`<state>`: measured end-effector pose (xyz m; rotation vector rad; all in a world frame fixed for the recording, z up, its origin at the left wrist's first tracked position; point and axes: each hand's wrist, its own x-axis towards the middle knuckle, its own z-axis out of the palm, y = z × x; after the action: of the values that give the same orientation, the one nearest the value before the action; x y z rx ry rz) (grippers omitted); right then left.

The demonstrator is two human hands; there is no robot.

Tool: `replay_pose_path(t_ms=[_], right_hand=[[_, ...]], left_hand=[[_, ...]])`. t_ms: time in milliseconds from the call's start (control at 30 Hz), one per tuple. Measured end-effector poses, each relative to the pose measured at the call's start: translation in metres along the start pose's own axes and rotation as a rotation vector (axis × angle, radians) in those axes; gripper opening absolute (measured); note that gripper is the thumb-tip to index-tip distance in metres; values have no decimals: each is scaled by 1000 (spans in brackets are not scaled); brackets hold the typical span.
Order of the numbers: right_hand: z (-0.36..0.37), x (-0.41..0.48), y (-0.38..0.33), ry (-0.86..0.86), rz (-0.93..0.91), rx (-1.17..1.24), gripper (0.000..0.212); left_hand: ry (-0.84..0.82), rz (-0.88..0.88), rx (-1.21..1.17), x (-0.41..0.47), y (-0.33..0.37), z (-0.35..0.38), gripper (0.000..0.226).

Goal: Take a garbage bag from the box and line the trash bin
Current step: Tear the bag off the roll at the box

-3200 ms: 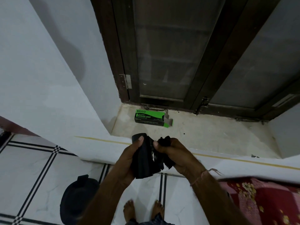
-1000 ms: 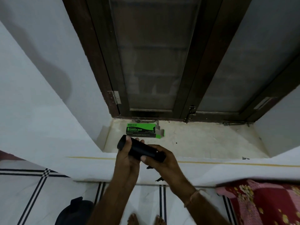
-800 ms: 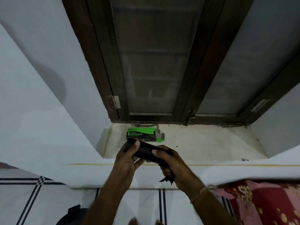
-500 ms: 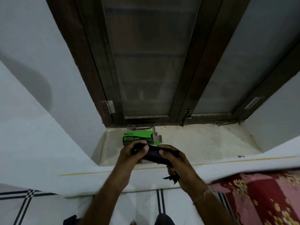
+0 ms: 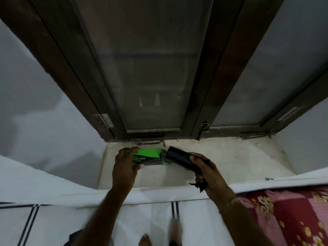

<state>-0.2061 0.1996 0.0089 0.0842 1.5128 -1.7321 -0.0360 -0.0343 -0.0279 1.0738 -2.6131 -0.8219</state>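
A green and black garbage bag box (image 5: 150, 156) lies on the stone window sill (image 5: 230, 162). My left hand (image 5: 125, 167) grips the box's left end. My right hand (image 5: 206, 172) holds a black roll of garbage bags (image 5: 179, 158), with the roll's far end at the box's open right end. A loose scrap of black bag (image 5: 198, 185) sticks out under my right palm. The trash bin is not in view.
A dark wooden window frame (image 5: 211, 86) with frosted panes rises behind the sill. A metal hook latch (image 5: 150, 143) lies just beyond the box. White walls flank the recess. A red floral bedspread (image 5: 291, 217) is at lower right. My bare feet (image 5: 159, 235) stand on white tiles.
Earlier both hands held the black roll together. My left hand has let go of it and taken the box, while my right hand brought the roll to the box's open end. The view moved closer to the sill.
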Motion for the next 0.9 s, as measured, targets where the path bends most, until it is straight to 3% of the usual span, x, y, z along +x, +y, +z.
replay_pose_path(t_ms=[133,400,633,733,900], right_hand=[[-4,9,-2,-59,50,10,24],[-3,12,-26,-191,176,-98,32],[7,7,-44,-164,301,-62,17],[7,7,-39,-174,236,-66,17],[4,-4,-36,-252,-43,-147,26]], left_hand=[[97,16,-177,-5,10,-6,59],[143,37,-236,-8,18,-25,60],[115,144,-274,-12,17,-41,56],[75,165,-321,-13,17,-42,56],[50,117,-408,-19,15,-42,60]])
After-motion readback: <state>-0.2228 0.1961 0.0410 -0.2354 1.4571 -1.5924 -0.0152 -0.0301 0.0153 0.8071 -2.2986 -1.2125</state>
